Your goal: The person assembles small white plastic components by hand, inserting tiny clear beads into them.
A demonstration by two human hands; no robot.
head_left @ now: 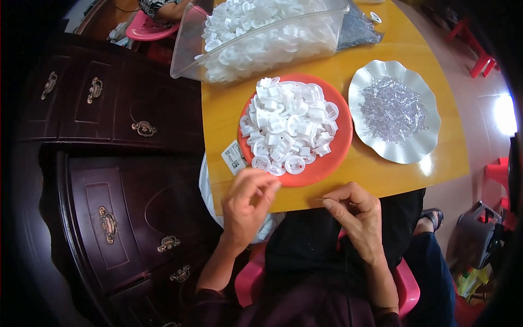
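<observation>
Currently my right hand [357,218] pinches a thin sliver [320,199] between thumb and forefinger, at the yellow table's [226,109] near edge. My left hand [244,206] curls by the red plate's [339,144] lower rim; whether it grips anything, I cannot tell. White plastic parts [289,124] heap that plate; clear pins [393,109] lie in a scalloped dish [406,155] rightward.

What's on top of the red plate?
A heap of white plastic pieces sits on the red plate. Some have round rims. The pieces underneath and the plate's middle are covered, so I can't see those.
</observation>
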